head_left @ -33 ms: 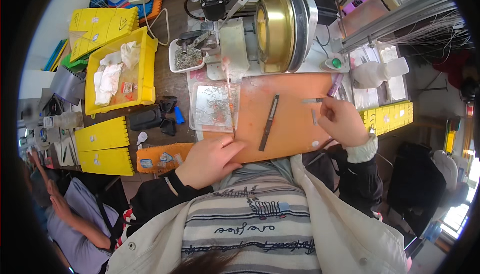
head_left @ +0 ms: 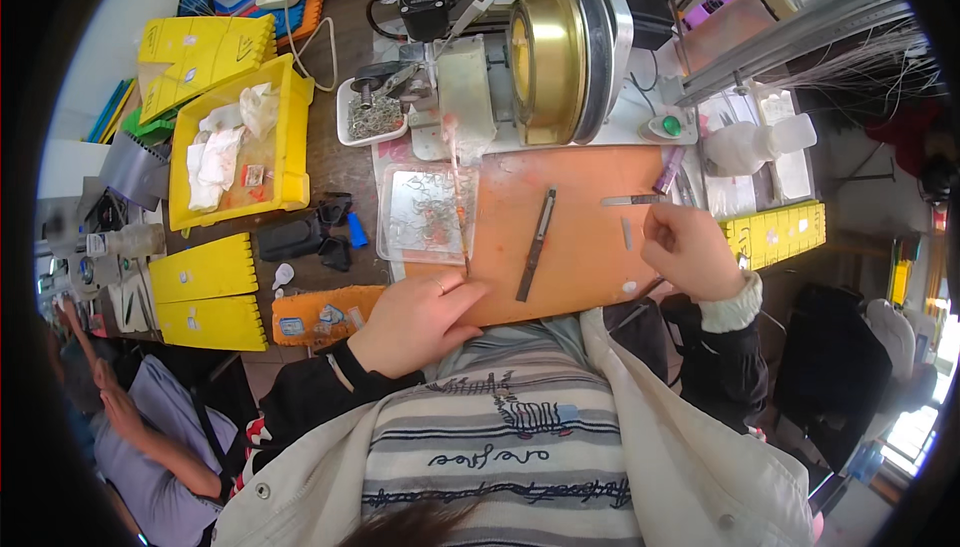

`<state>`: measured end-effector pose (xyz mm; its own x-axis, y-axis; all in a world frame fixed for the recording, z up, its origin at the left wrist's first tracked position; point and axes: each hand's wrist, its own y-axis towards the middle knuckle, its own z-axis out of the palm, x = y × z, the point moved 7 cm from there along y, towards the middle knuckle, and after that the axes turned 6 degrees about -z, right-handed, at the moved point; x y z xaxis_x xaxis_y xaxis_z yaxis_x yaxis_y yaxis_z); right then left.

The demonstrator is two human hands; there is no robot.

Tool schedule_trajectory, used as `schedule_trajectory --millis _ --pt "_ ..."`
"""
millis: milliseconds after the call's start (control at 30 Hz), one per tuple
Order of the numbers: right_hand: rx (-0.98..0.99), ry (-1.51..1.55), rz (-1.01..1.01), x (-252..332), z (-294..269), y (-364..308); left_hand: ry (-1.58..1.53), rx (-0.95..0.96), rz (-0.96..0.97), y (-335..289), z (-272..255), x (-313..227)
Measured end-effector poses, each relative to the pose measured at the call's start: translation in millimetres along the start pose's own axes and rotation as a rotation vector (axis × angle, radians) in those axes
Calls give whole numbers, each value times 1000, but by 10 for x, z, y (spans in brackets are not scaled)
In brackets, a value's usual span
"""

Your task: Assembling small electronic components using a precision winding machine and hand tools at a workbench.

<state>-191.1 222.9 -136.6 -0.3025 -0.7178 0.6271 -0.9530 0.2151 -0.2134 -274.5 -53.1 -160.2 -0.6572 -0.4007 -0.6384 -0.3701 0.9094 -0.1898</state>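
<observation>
My left hand (head_left: 418,319) rests at the near edge of an orange board (head_left: 590,257), thumb apart from the bent fingers. Just beyond its fingers is the dark end of a thin stick (head_left: 459,202), which lies across a clear plastic box (head_left: 396,247) of small tangled wire-like pieces. At the board's right side, my right hand (head_left: 692,252) is curled with thumb and fingers drawn together; anything between them is too small to make out. Beside its fingertips lie a small knife (head_left: 628,201) and a short grey strip (head_left: 627,234). Tweezers (head_left: 537,245) lie mid-board.
Behind the board stands a machine with a brass-coloured wheel (head_left: 545,67). A white dish (head_left: 373,125) holds small metal pieces. Further left are a yellow bin (head_left: 297,152) and a black case (head_left: 287,238). A white bottle (head_left: 740,150) stands right. Another person's arm (head_left: 165,447) shows lower left.
My right hand has shifted slightly right and away from the knife, so more of its handle shows. My left hand has stayed almost still.
</observation>
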Motion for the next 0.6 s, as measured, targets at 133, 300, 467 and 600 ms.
schedule_trajectory --millis 133,300,467,600 --pt "95 163 -48 248 -102 -275 -13 -25 29 -43 -120 19" --pt "72 388 -256 718 -35 -301 -147 -203 19 11 -605 -169" --pt "61 429 -545 1318 245 16 -1151 -370 -44 297 -942 -343" --pt "-6 481 -570 1422 476 194 -1186 -369 -98 332 -1145 -272"
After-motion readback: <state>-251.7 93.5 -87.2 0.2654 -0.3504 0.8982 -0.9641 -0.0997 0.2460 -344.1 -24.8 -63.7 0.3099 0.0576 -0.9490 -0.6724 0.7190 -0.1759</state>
